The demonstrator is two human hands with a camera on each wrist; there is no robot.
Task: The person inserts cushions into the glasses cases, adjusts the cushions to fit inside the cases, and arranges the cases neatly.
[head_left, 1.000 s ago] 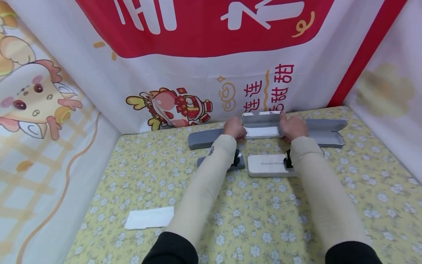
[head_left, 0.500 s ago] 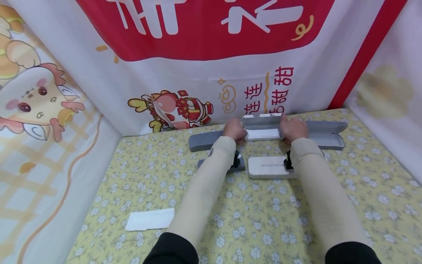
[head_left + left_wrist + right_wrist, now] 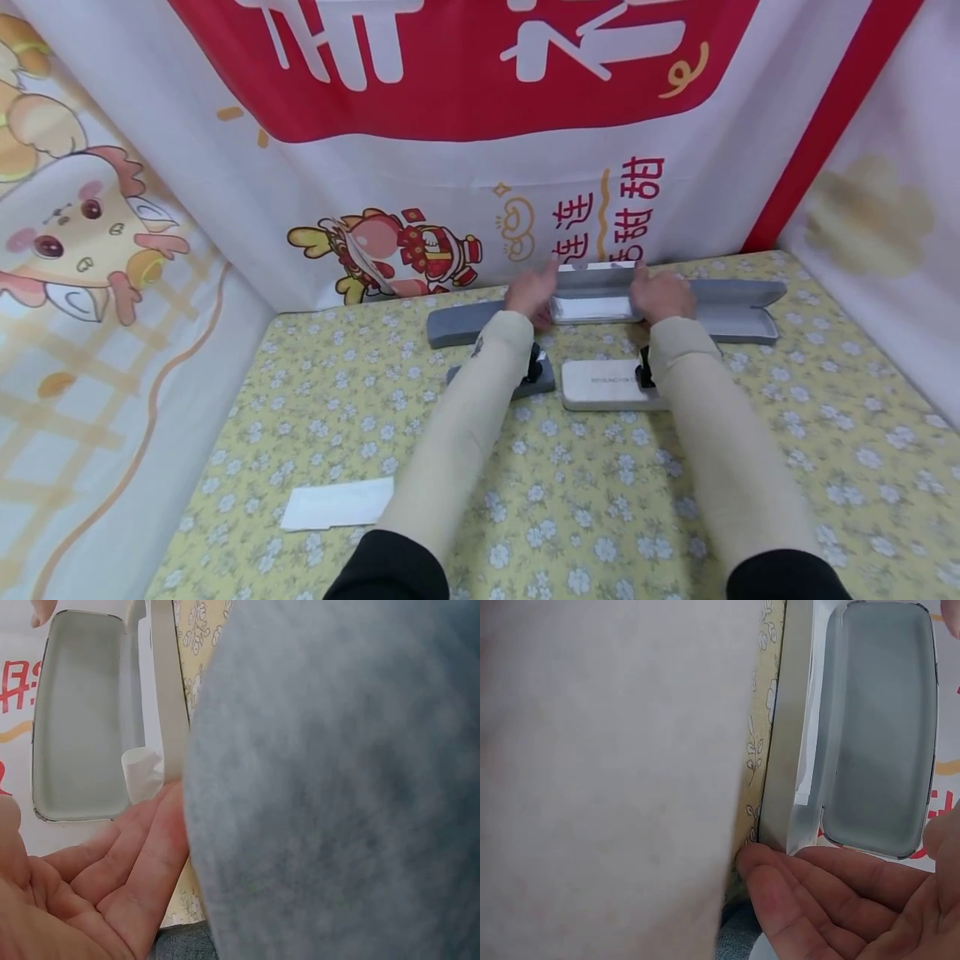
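Observation:
An open hinged case (image 3: 596, 283), probably a glasses case, stands at the back of the table, its grey-lined lid (image 3: 82, 720) raised against the backdrop. A folded white paper (image 3: 595, 309) lies in its base. At the left end is my left hand (image 3: 531, 293), fingers extended with the tips at the base and the thumb up beside the lid. My right hand (image 3: 663, 296) is at the opposite end, its loosely bent fingers (image 3: 780, 900) by the base corner and its thumb near the lid. The paper's near end (image 3: 142, 772) curls up in the left wrist view.
A grey case (image 3: 457, 323) lies behind my left arm, with another grey case (image 3: 540, 382) in front of it. A white lettered case (image 3: 600, 387) lies shut nearer me. At right an open grey case (image 3: 735, 321) stands. A white paper strip (image 3: 337, 504) lies front left.
My left hand has risen slightly from the paper and its thumb now points up along the lid's left edge. The right hand stays at the right end, its thumb at the lid.

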